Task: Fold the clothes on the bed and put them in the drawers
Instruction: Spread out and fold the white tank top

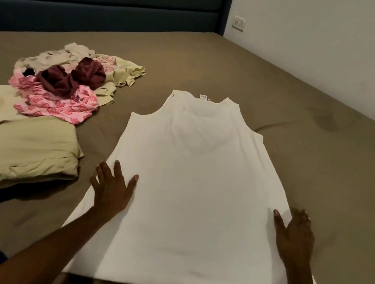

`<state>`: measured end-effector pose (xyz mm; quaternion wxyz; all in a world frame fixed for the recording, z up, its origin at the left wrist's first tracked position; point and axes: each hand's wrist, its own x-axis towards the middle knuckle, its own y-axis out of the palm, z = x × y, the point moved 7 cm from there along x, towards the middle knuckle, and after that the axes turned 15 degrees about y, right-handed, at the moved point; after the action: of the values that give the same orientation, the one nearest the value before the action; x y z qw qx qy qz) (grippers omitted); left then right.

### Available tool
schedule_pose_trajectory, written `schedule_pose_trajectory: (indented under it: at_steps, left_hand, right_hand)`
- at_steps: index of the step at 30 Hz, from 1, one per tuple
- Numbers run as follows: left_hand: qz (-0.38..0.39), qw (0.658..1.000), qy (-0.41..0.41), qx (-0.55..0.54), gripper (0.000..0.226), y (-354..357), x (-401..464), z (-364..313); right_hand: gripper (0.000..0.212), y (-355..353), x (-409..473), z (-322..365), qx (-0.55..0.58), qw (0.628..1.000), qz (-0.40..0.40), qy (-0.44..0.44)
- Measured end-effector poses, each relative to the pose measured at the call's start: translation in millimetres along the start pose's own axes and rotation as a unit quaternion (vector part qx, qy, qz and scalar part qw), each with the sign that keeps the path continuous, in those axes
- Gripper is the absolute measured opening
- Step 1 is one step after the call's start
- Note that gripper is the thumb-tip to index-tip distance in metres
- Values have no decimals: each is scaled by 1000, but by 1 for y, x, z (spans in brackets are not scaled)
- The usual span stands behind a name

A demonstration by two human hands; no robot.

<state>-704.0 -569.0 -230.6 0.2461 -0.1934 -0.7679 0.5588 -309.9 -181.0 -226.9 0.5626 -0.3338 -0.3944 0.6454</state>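
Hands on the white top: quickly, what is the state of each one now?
Left hand: open, fingers spread flat on the white sleeveless top.
Right hand: open, resting flat on its right edge.

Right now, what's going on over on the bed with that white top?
A person has a white sleeveless top spread flat on the bed, not yet folded. The left hand and right hand press open-fingered on its side edges. To the left sits a folded beige garment, with a loose heap of pink, maroon and pale clothes behind it. No drawers are in view.
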Motion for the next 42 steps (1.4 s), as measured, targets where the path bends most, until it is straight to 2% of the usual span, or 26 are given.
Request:
schedule_pose_trajectory:
  at_steps: [2, 6, 9, 12, 16, 20, 23, 27, 31, 33, 37, 38, 39, 41, 42]
  left_hand:
    - [-26, 1000, -12, 6, 73, -5, 38, 4]
    - [-43, 997, -59, -24, 59, -16, 113, 19]
    - [-51, 992, -62, -94, 53, -11, 164, 27]
    - [-74, 987, -64, -125, 54, -10, 207, 28]
    - [-54, 992, -69, -87, 67, -7, 249, 26]
    - [-67, 992, -68, -87, 39, 1, 277, 40]
    - [-100, 986, -77, -111, 33, 8, 284, 57]
    - [-95, 988, -56, -109, 35, 8, 290, 62]
    - [-86, 996, 2, -11, 30, 0, 294, 57]
    - [-84, 996, 1, 7, 27, -1, 293, 53]
    - [-52, 998, -44, -12, 37, 3, 293, 49]
    - [-53, 997, -52, -12, 40, 2, 292, 47]
    - [-63, 997, -48, 2, 43, -1, 292, 40]
    - [-88, 993, 6, 83, 43, -7, 289, 19]
    - [-108, 985, 58, 122, 43, -7, 290, 4]
  right_hand:
    - [70, 3, 43, 29, 74, 997, 1, 31]
    - [46, 22, 119, 87, 240, 964, 67, 96]
    - [44, 48, 165, 119, 285, 947, 93, 114]
    - [42, 62, 191, 158, 252, 959, 95, 85]
    - [40, 82, 229, 180, 179, 978, 62, 88]
    - [27, 101, 253, 181, 165, 984, 18, 66]
    - [29, 105, 260, 178, 175, 982, -2, 75]
    - [33, 106, 269, 175, 163, 984, 3, 65]
    - [23, 104, 273, 177, 143, 988, 4, 57]
    - [23, 106, 272, 179, 134, 989, 17, 52]
    - [41, 99, 269, 188, 98, 990, 54, 84]
    - [39, 93, 265, 193, 50, 994, 31, 90]
    - [36, 85, 262, 206, -4, 997, -35, 63]
    - [37, 77, 234, 246, -70, 981, -171, -60]
    - [41, 85, 216, 268, -69, 972, -187, -126]
